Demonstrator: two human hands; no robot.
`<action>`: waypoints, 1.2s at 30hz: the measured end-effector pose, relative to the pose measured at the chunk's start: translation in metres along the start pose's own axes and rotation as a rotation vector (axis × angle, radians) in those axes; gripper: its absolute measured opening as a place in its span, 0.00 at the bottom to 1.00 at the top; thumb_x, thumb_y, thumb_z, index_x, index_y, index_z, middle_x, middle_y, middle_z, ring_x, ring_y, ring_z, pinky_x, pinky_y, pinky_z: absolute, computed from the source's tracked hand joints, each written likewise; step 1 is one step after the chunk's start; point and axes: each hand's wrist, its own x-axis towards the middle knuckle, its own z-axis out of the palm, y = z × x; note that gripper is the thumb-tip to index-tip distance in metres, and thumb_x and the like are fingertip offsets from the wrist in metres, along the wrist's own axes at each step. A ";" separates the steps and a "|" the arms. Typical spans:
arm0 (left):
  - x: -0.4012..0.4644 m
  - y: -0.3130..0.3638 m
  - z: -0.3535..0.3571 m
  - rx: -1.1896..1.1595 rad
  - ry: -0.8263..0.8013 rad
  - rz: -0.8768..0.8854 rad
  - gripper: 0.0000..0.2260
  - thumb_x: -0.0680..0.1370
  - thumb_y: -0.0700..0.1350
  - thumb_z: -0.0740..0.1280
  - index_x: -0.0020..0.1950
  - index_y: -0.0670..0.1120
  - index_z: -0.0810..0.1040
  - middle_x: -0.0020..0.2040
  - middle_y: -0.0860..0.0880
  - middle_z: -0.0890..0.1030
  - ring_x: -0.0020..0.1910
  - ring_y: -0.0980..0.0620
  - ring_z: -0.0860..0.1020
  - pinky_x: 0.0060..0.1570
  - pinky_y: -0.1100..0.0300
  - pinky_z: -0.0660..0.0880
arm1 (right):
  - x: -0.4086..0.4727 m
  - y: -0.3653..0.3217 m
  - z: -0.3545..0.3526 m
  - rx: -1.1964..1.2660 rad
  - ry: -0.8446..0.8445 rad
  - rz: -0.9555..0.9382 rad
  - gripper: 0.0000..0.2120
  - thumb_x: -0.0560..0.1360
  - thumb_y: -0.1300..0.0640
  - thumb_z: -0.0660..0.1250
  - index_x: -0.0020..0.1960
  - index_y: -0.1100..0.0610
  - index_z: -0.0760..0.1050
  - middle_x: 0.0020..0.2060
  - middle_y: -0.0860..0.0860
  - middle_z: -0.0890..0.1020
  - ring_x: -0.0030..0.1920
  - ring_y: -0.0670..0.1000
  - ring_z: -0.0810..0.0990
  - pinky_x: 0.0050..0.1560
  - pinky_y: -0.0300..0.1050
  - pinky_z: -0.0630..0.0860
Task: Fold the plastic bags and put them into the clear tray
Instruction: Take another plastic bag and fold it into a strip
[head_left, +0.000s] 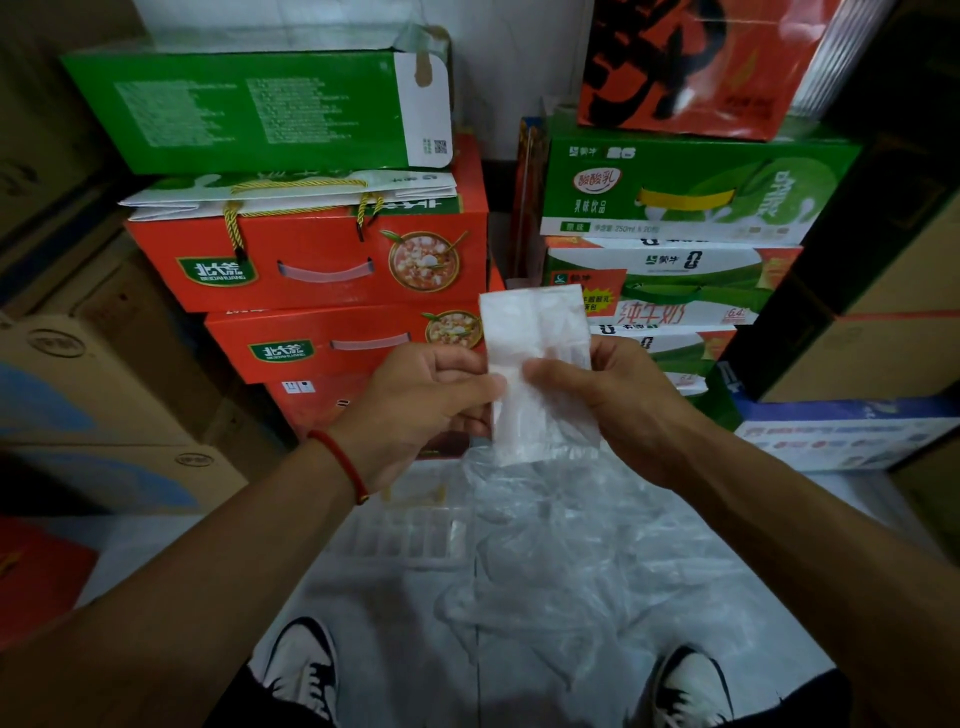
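Both hands hold a translucent white plastic bag (535, 338) folded into a narrow upright strip, at chest height in the middle of the view. My left hand (421, 405) pinches its left edge, thumb on the front. My right hand (618, 400) pinches the right side, thumb across the strip's middle. Below the hands, loose clear plastic bags (561, 545) lie crumpled on the white floor. The clear tray (400, 540), ribbed and see-through, lies on the floor left of that pile.
Stacked red cartons (311, 260) and a green carton (249, 109) stand ahead on the left, green and white milk cartons (675, 208) on the right. Brown cardboard boxes (78, 374) line the left side. My two shoes (306, 670) show at the bottom.
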 end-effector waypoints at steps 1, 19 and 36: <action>0.000 0.000 0.000 0.005 0.017 0.005 0.03 0.78 0.36 0.72 0.50 0.37 0.82 0.40 0.40 0.85 0.38 0.46 0.81 0.47 0.48 0.82 | 0.000 0.000 -0.001 0.024 -0.017 0.018 0.11 0.76 0.61 0.74 0.58 0.64 0.84 0.51 0.59 0.88 0.52 0.59 0.87 0.58 0.58 0.83; -0.001 0.006 -0.003 -0.073 0.030 0.008 0.05 0.78 0.32 0.68 0.48 0.39 0.83 0.39 0.41 0.84 0.33 0.49 0.79 0.36 0.57 0.79 | 0.000 -0.006 -0.010 -0.069 -0.100 -0.025 0.09 0.79 0.64 0.70 0.57 0.62 0.84 0.50 0.57 0.88 0.49 0.56 0.87 0.50 0.49 0.84; 0.000 0.003 -0.001 0.103 0.196 0.400 0.17 0.76 0.25 0.64 0.40 0.44 0.86 0.40 0.47 0.86 0.40 0.49 0.82 0.44 0.47 0.81 | -0.003 -0.015 -0.009 0.237 -0.128 0.036 0.11 0.78 0.55 0.63 0.51 0.58 0.82 0.47 0.58 0.83 0.47 0.58 0.81 0.39 0.47 0.81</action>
